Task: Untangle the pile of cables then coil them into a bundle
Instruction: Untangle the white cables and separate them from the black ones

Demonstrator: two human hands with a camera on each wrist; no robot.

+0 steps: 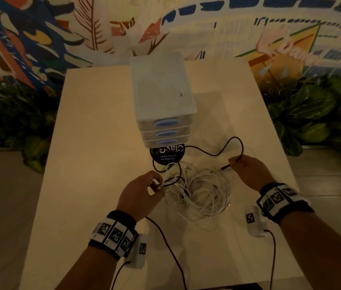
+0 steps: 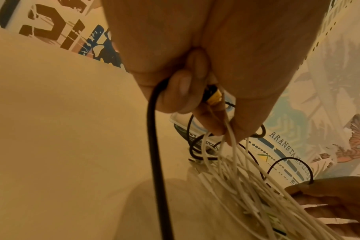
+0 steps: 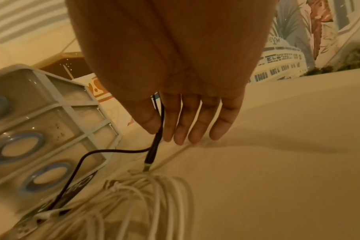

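Two hands on the desk [image 1: 94,126], head view: left hand [image 1: 139,195] pinches white cables [image 1: 205,193] at the pile's 9 o'clock; right hand [image 1: 249,171] holds black cable [image 1: 217,152] at 2 o'clock. Drawer unit [image 1: 163,97] at 12. Left wrist: fingers [image 2: 175,95] curled round white strands, yellow-tipped plug [image 2: 213,95]. Right wrist: thumb and forefinger pinch black plug [image 3: 154,149].

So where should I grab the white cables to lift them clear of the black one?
Take the white cables at the coil's near right arc, coming from the right: there the loops run bundled and clear of the black cable, which crosses the far left.
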